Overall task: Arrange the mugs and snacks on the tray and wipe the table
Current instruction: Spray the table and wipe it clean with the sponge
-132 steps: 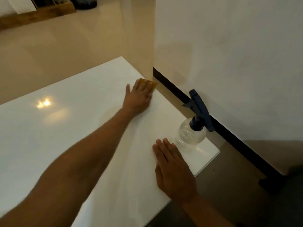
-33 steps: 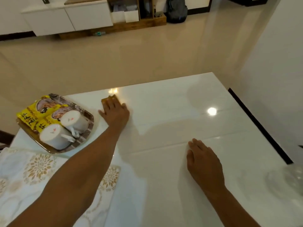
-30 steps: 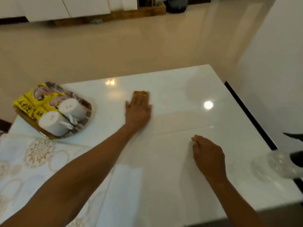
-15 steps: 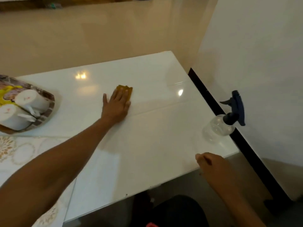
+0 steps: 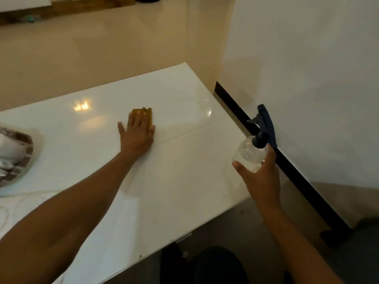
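Judging from the left edge of the frame, the arranging looks done: one tray [image 5: 24,158] with one mug [image 5: 10,147] showing sits there, any snacks out of view. Wiping goes on at centre, the left hand [image 5: 137,134] flat with straight fingers pressing one yellow cloth [image 5: 146,115] onto the white surface [image 5: 184,181]. At right, the right hand [image 5: 260,177] is spread around one spray bottle [image 5: 251,152], barely touching, not yet gripping.

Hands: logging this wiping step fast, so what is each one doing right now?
Left hand: open, fingers flat, pressing the yellow cloth onto the table.
Right hand: open, spread around the spray bottle; contact unclear.
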